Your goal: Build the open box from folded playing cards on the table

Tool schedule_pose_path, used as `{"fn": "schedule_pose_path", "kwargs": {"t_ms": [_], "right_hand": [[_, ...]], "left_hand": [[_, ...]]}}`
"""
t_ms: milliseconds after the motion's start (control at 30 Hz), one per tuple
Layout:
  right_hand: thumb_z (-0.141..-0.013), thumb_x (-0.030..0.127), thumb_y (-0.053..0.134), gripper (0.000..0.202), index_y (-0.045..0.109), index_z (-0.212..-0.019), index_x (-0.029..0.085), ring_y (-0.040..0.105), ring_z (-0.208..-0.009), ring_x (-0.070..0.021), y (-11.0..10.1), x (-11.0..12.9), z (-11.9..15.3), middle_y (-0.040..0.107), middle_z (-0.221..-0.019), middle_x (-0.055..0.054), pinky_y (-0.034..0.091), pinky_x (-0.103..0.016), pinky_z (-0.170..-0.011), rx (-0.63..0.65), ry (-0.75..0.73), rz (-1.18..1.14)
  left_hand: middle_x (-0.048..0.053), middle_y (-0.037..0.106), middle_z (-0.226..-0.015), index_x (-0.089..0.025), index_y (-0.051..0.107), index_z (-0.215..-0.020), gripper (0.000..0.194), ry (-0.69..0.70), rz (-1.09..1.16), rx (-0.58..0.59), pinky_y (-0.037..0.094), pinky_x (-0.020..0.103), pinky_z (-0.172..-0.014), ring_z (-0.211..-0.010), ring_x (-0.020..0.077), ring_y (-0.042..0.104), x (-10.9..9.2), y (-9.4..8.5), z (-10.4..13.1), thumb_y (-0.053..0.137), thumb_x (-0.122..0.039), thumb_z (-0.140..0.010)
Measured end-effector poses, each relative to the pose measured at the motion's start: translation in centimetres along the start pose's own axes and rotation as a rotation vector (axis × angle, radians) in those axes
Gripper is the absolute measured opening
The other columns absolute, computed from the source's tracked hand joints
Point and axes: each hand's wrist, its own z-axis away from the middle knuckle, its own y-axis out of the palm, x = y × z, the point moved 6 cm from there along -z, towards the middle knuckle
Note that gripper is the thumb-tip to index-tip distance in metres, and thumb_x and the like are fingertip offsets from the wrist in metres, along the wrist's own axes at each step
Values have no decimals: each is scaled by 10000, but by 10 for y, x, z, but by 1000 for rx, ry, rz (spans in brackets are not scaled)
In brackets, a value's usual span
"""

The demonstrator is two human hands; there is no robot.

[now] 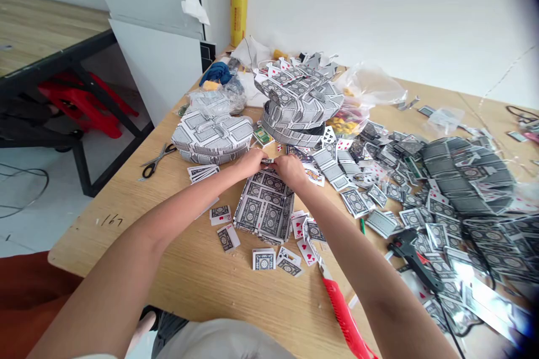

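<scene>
At the far end of a shallow tray made of playing cards point(265, 210), my left hand point(254, 161) and my right hand point(290, 169) meet with bent fingers. Both pinch a small folded playing card point(267, 161) between them, just over the tray's far rim. The tray's inside shows grey-and-black card backs. Folded cards lie around it, among them a card with a black back point(264, 259) in front and a king point(289, 256). A red-handled saw-like knife point(337, 297) lies to the right of the tray, under my right forearm.
Scissors point(158, 160) lie left, beside a card-built rounded box point(213, 134). A taller card structure point(298, 106) stands behind my hands. To the right are piled loose cards point(396, 179), a black glue gun point(415, 258) with a cord, and another card-built form point(467, 174).
</scene>
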Motion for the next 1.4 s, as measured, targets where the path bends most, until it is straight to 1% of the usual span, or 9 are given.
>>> {"fn": "schedule_pose_path", "kwargs": {"t_ms": [167,367,467,600,767,900,1133,1300,1400], "right_hand": [[-932,368,575,319,587,-1180,166,619,-1011,-199,4,3,4,610,-1189,-83,533,-416,-867,-18,-33,2],[-981,305,472,272,694,-989,148,651,-974,-196,-2,3,8,712,-995,-108,419,-381,-973,-98,-28,-27],[-974,301,474,272,709,-1001,166,666,-948,-203,-6,2,9,720,-1002,-120,441,-298,-866,-116,6,-59],[-963,309,498,255,705,-1012,168,668,-940,-198,-7,0,9,716,-1008,-104,459,-261,-786,-116,26,-101],[-952,325,542,244,635,-1111,165,643,-968,-183,-3,0,5,670,-1083,-66,513,-363,-861,-95,26,-120],[-937,368,568,279,616,-1114,158,626,-987,-187,-2,2,4,636,-1134,-76,525,-411,-875,-82,28,-122],[-972,394,465,325,707,-1100,218,661,-927,-188,-8,-8,6,718,-1000,-84,435,-246,-774,-98,-48,-229],[-956,309,476,294,724,-1095,235,641,-967,-181,-14,-12,-3,704,-1130,-79,414,-231,-772,-127,-80,-312],[-932,248,482,288,758,-990,192,642,-788,-165,-14,-9,-9,745,-901,-76,400,-228,-687,-110,-101,-362]], "left_hand": [[94,706,-1070,-178,725,-981,299,19,50,-54,427,334,-971,-1059,256,614,2,-12,-1,754,-170,-683],[96,707,-926,-127,702,-954,281,-105,48,-177,464,326,-829,-857,236,631,4,-20,9,756,-206,-690],[88,710,-835,-117,701,-936,233,-139,42,-157,470,311,-766,-770,222,635,3,-18,11,730,-199,-720],[111,721,-895,-131,706,-917,227,-134,7,-105,468,333,-816,-867,258,649,0,-17,6,739,-146,-694],[116,713,-987,-121,695,-921,234,-107,-34,-42,437,413,-943,-997,258,632,-9,-16,-2,711,-84,-691],[110,719,-984,-153,707,-888,259,-85,-38,-19,437,384,-934,-1006,282,633,-15,-17,-3,699,-44,-654],[61,721,-865,-153,701,-919,342,-82,-14,30,470,332,-841,-867,274,655,-8,-23,0,782,-126,-588],[91,717,-918,-126,694,-940,346,-114,-23,27,465,362,-874,-911,276,648,-2,-21,-1,768,-91,-603],[90,706,-959,-111,678,-962,316,-136,-16,28,462,402,-905,-931,246,643,1,-18,-1,764,-131,-660]]}}
